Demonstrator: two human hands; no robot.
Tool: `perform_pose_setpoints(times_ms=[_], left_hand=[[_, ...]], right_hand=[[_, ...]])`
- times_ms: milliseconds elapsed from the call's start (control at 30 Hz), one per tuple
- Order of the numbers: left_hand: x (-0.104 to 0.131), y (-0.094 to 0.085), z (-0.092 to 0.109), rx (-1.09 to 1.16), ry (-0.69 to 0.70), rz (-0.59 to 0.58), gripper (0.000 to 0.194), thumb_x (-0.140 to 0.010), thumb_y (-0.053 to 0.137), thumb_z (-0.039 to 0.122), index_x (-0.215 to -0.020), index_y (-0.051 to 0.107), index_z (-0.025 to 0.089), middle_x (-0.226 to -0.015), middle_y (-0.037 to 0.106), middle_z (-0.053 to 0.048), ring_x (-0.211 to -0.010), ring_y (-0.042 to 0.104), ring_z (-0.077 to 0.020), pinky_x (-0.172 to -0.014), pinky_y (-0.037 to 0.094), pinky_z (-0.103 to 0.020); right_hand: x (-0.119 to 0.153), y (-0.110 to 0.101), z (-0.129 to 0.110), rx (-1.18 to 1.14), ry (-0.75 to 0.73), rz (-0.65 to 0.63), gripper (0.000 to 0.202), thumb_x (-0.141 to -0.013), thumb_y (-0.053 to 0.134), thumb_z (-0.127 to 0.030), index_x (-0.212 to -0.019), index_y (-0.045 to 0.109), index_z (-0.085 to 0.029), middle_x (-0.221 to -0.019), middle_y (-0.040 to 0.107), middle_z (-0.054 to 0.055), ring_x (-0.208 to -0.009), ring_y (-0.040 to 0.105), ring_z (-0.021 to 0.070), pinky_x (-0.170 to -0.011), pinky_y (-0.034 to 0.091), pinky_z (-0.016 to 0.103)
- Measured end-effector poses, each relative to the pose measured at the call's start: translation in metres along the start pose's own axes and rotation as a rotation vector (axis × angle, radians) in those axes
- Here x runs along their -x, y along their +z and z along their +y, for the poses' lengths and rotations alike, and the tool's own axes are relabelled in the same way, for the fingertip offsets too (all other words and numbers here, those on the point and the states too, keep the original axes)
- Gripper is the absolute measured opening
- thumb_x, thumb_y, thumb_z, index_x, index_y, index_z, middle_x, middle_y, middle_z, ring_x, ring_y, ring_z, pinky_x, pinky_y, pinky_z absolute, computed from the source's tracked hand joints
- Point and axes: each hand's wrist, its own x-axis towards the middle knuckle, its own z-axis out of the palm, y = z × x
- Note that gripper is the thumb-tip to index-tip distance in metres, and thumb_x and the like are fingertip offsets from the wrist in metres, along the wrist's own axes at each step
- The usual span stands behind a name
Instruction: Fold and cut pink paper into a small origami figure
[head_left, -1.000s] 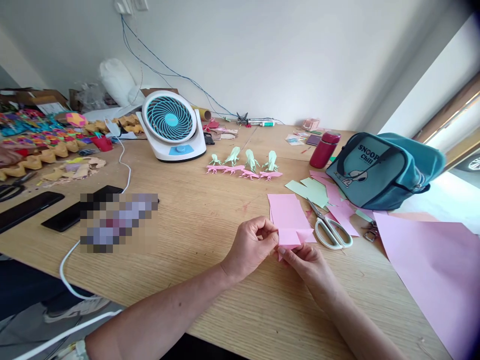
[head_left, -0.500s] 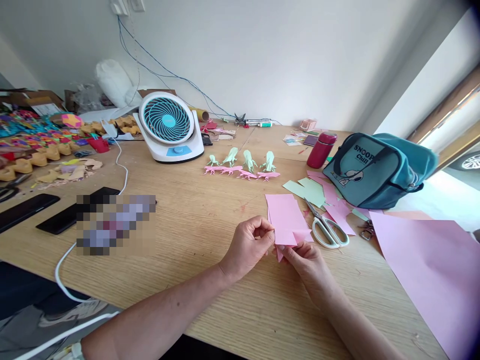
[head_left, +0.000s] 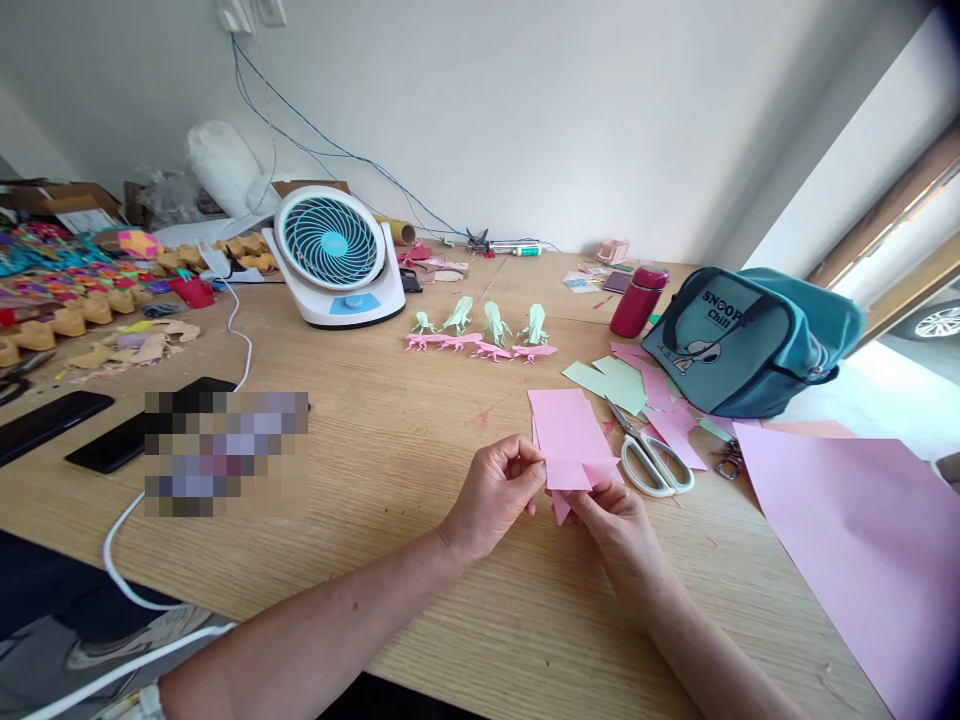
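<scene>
Both hands hold a piece of pink paper (head_left: 568, 474) with folded flaps at its near end. My left hand (head_left: 501, 492) pinches its left edge between thumb and fingers. Under the near edge, the thumb of my right hand (head_left: 611, 515) presses against the paper, with its fingers curled behind. Just beyond, pink paper sheets (head_left: 566, 415) lie on the table; where they end and the held piece begins is hard to tell. Scissors with white handles (head_left: 651, 458) lie to the right of my right hand, blades pointing away.
Pink (head_left: 480, 345) and green folded paper figures (head_left: 495, 322) stand farther back. Green paper pieces (head_left: 611, 382), a red flask (head_left: 640, 300), a teal bag (head_left: 750, 340) and a large pink sheet (head_left: 847, 520) are at right. A fan (head_left: 334, 250) and phones (head_left: 52, 425) are at left.
The whole view has shifted very slightly. Both hands keep nearly the same grip on the pink paper, and nothing is let go.
</scene>
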Motion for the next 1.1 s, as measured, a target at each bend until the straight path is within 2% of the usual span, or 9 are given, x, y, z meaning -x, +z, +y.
perform_pose_setpoints(times_ms=[167, 367, 467, 667, 767, 867, 1000, 1100], left_hand=[[-0.001, -0.001, 0.002, 0.002, -0.038, -0.04, 0.02, -0.081, 0.065, 0.033, -0.075, 0.062, 0.014, -0.058, 0.054, 0.004, -0.046, 0.045, -0.0058, -0.043, 0.041, -0.018], [-0.004, -0.008, 0.006, -0.114, -0.041, -0.115, 0.032, -0.085, 0.061, 0.044, -0.076, 0.064, 0.013, -0.069, 0.059, 0.0, -0.049, 0.049, -0.0067, -0.044, 0.043, -0.019], [-0.007, -0.011, 0.005, -0.126, -0.024, -0.133, 0.03, -0.079, 0.068, 0.043, -0.075, 0.063, 0.013, -0.07, 0.058, 0.0, -0.056, 0.05, -0.0095, -0.044, 0.044, -0.019], [-0.012, -0.016, 0.006, -0.267, -0.039, -0.138, 0.024, -0.077, 0.07, 0.036, -0.072, 0.065, 0.013, -0.065, 0.057, 0.0, -0.056, 0.048, -0.0091, -0.048, 0.037, -0.019], [-0.013, -0.018, 0.005, -0.305, -0.061, -0.197, 0.024, -0.078, 0.069, 0.037, -0.075, 0.069, 0.013, -0.064, 0.058, 0.0, -0.057, 0.047, -0.0091, -0.05, 0.035, -0.019], [-0.013, -0.02, 0.003, -0.301, -0.059, -0.229, 0.03, -0.076, 0.071, 0.042, -0.071, 0.067, 0.013, -0.061, 0.055, 0.002, -0.057, 0.045, -0.0085, -0.053, 0.034, -0.02], [-0.015, -0.021, -0.001, -0.257, -0.131, -0.225, 0.04, -0.074, 0.072, 0.051, -0.068, 0.065, 0.013, -0.059, 0.05, 0.003, -0.054, 0.041, -0.0079, -0.046, 0.033, -0.019], [-0.016, -0.021, -0.004, -0.21, -0.167, -0.16, 0.039, -0.069, 0.076, 0.05, -0.072, 0.067, 0.012, -0.063, 0.055, 0.001, -0.055, 0.044, -0.0087, -0.046, 0.036, -0.02]], right_hand=[[0.0, -0.002, -0.003, 0.004, -0.02, 0.024, 0.037, -0.07, 0.078, -0.056, -0.074, 0.07, -0.019, -0.065, 0.065, 0.003, -0.061, 0.055, 0.0165, -0.058, 0.043, 0.029], [-0.002, -0.006, -0.004, -0.003, -0.024, -0.034, 0.038, -0.072, 0.078, -0.055, -0.079, 0.07, -0.018, -0.067, 0.064, 0.003, -0.06, 0.053, 0.0148, -0.056, 0.041, 0.027], [-0.002, -0.007, -0.003, 0.031, -0.033, -0.041, 0.039, -0.073, 0.076, -0.056, -0.078, 0.068, -0.018, -0.063, 0.06, 0.0, -0.056, 0.047, 0.0129, -0.051, 0.036, 0.026], [-0.002, -0.01, -0.007, 0.116, -0.054, -0.066, 0.038, -0.074, 0.075, -0.056, -0.077, 0.067, -0.019, -0.069, 0.064, 0.002, -0.064, 0.056, 0.0166, -0.061, 0.045, 0.028], [-0.003, -0.013, -0.004, 0.165, -0.084, -0.08, 0.037, -0.075, 0.074, -0.055, -0.072, 0.064, -0.019, -0.063, 0.059, 0.0, -0.059, 0.051, 0.0146, -0.057, 0.041, 0.027], [-0.004, -0.015, 0.002, 0.199, -0.087, -0.104, 0.037, -0.078, 0.072, -0.053, -0.07, 0.061, -0.018, -0.06, 0.055, -0.001, -0.057, 0.045, 0.0127, -0.053, 0.035, 0.025], [-0.005, -0.016, 0.003, 0.189, -0.076, -0.114, 0.035, -0.075, 0.076, -0.049, -0.069, 0.062, -0.018, -0.061, 0.054, -0.002, -0.058, 0.044, 0.0123, -0.053, 0.034, 0.025], [-0.008, -0.017, 0.001, 0.15, -0.065, -0.09, 0.034, -0.072, 0.079, -0.049, -0.073, 0.066, -0.018, -0.062, 0.058, -0.001, -0.058, 0.048, 0.0131, -0.055, 0.037, 0.025]])
